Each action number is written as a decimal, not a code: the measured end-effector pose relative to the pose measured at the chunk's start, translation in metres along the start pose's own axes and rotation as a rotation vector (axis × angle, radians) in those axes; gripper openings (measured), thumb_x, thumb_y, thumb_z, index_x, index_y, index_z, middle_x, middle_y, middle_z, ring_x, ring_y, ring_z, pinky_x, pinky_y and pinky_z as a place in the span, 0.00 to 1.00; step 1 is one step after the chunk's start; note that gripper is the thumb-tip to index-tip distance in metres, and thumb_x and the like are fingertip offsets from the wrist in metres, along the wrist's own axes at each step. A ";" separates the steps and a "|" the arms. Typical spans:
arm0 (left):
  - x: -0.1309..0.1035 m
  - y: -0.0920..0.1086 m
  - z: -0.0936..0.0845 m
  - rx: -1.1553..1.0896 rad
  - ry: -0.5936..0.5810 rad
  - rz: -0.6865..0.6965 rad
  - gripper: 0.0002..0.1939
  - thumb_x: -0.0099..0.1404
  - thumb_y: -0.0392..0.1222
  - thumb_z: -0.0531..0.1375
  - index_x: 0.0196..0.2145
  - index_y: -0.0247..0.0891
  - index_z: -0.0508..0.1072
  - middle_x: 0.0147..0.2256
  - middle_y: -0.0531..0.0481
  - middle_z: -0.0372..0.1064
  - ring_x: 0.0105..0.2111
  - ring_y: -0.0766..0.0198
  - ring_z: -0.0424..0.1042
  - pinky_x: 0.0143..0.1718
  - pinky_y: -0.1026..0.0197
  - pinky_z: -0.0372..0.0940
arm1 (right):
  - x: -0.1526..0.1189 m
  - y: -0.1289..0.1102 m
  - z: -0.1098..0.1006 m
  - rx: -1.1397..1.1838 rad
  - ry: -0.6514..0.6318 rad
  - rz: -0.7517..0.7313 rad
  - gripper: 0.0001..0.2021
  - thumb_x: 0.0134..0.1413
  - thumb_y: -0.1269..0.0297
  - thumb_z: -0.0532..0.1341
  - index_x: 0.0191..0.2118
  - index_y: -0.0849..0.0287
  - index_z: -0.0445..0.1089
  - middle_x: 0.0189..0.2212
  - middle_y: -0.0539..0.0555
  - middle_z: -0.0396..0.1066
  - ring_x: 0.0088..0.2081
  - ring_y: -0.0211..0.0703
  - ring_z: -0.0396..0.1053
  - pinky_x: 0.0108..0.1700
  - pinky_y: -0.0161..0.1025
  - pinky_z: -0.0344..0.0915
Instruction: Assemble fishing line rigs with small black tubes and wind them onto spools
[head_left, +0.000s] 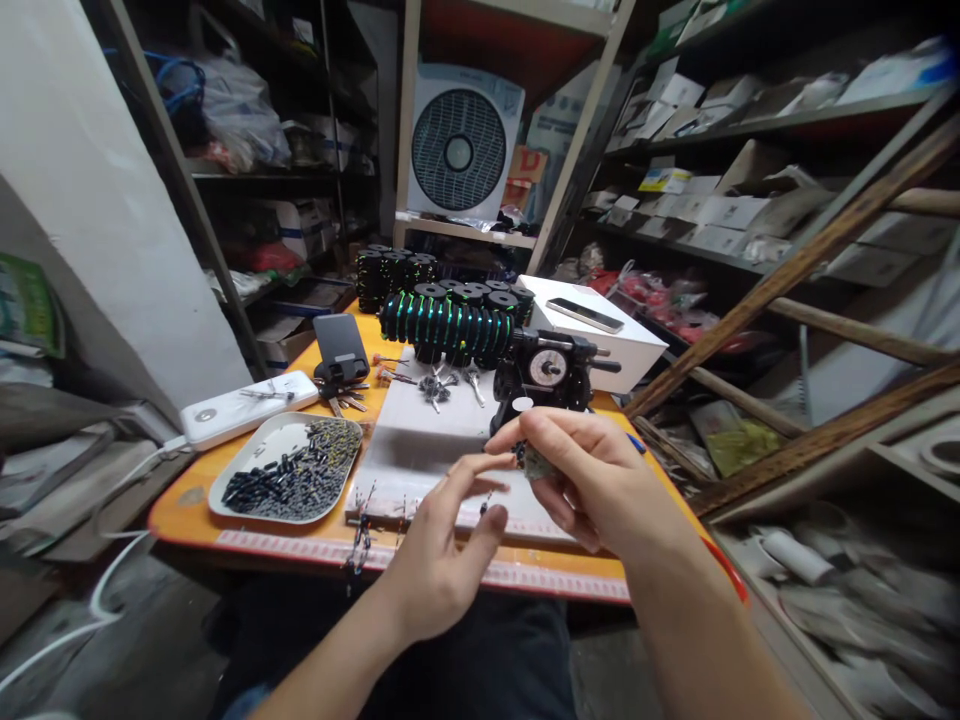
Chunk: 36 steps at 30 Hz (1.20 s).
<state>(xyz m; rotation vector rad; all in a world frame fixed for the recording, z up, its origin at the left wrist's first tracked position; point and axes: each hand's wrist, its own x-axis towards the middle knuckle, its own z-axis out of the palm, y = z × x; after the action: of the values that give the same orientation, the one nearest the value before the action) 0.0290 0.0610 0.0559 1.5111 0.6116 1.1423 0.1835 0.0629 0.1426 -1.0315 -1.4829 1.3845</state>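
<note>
My right hand (577, 475) is closed on a small greenish piece (537, 464), in front of a black machine (546, 375) with a round white dial. My left hand (454, 550) reaches in from below with fingers apart, its fingertips beside the right hand's; a tiny dark bit (486, 505) shows between its thumb and fingers, too small to name. Both hands are over a white board (420, 440). Small wired parts (363, 530) hang at the board's front left edge. A row of black spools with green-blue wire (448, 325) extends left from the machine.
On the orange table (187, 495) stand a cream tray (281, 515) of small dark parts, a white power strip (251, 408), a black phone stand (340, 348) and keys. A phone (585, 314) lies on a white box (637, 345). A wooden ladder (810, 260) leans right.
</note>
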 end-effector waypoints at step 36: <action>-0.052 -0.035 0.029 -1.008 -0.002 -0.417 0.12 0.68 0.47 0.59 0.32 0.36 0.65 0.19 0.58 0.63 0.10 0.81 0.44 0.13 0.74 0.54 | 0.017 0.059 0.001 0.649 0.002 0.222 0.21 0.52 0.51 0.65 0.21 0.59 0.58 0.10 0.45 0.63 0.06 0.26 0.52 0.06 0.21 0.45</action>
<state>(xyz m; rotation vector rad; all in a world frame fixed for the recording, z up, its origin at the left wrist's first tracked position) 0.0411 0.0136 0.0069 0.4878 0.2417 0.8937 0.1790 0.0815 0.0840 -0.7826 -0.8247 1.8492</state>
